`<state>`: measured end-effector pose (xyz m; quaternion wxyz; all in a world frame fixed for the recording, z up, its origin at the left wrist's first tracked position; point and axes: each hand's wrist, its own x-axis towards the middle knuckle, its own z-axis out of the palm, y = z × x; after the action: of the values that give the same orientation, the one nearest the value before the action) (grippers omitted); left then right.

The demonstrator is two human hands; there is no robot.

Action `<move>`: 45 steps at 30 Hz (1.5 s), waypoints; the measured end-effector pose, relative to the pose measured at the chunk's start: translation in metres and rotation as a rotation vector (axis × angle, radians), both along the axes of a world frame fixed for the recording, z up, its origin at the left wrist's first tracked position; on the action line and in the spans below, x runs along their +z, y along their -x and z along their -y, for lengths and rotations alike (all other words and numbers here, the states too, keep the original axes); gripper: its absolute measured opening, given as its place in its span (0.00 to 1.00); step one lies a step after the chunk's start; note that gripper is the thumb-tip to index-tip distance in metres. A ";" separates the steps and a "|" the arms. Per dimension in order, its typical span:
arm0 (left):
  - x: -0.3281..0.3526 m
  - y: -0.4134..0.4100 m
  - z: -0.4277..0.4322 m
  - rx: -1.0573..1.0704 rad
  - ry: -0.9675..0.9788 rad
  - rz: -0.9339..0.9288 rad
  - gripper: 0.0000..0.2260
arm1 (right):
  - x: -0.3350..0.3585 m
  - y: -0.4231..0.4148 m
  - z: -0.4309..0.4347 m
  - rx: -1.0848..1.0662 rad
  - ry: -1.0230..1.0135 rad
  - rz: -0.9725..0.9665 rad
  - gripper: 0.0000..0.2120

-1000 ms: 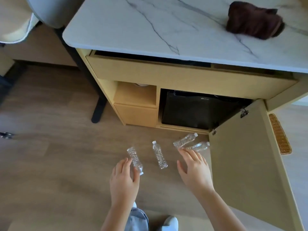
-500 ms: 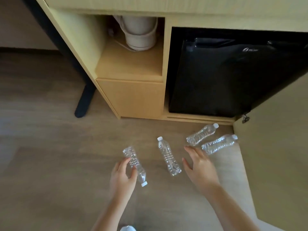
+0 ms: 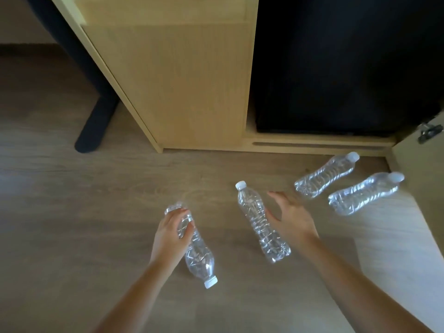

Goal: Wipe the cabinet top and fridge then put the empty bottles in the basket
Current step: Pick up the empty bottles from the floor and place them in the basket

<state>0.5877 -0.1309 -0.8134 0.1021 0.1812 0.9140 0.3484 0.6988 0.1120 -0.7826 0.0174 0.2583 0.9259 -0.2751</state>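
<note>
Empty clear bottles lie on the wood floor (image 3: pixel 72 212) before a pale cabinet (image 3: pixel 192 87). Left of the middle bottle (image 3: pixel 259 222), the left hand (image 3: pixel 171 233) grips the leftmost bottle (image 3: pixel 199 258). Just right of it, the right hand (image 3: pixel 292 218) is spread wide, holding nothing. Farther right lie a third bottle (image 3: pixel 324 177) and a fourth bottle (image 3: pixel 362 193).

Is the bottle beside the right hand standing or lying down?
Lying down: the bottle rests on its side on the wooden floor, its white cap toward the cabinet.
</note>
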 end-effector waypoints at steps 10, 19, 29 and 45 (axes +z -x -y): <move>-0.053 0.018 0.028 -0.285 0.216 -0.097 0.15 | -0.066 -0.005 0.012 -0.100 0.131 0.058 0.26; -0.055 0.030 0.036 -0.540 0.429 -0.183 0.17 | -0.091 -0.001 0.019 -0.158 0.152 0.067 0.31; -0.055 0.049 0.044 -0.776 0.634 -0.273 0.28 | -0.102 -0.009 0.018 -0.181 0.215 0.076 0.35; -0.067 0.033 0.032 -0.777 0.614 -0.203 0.33 | -0.099 -0.025 0.020 -0.167 0.279 0.026 0.34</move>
<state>0.5551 -0.1628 -0.8799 0.1836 0.5026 0.8446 -0.0194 0.7242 0.0921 -0.8819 0.0422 0.3331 0.8536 -0.3983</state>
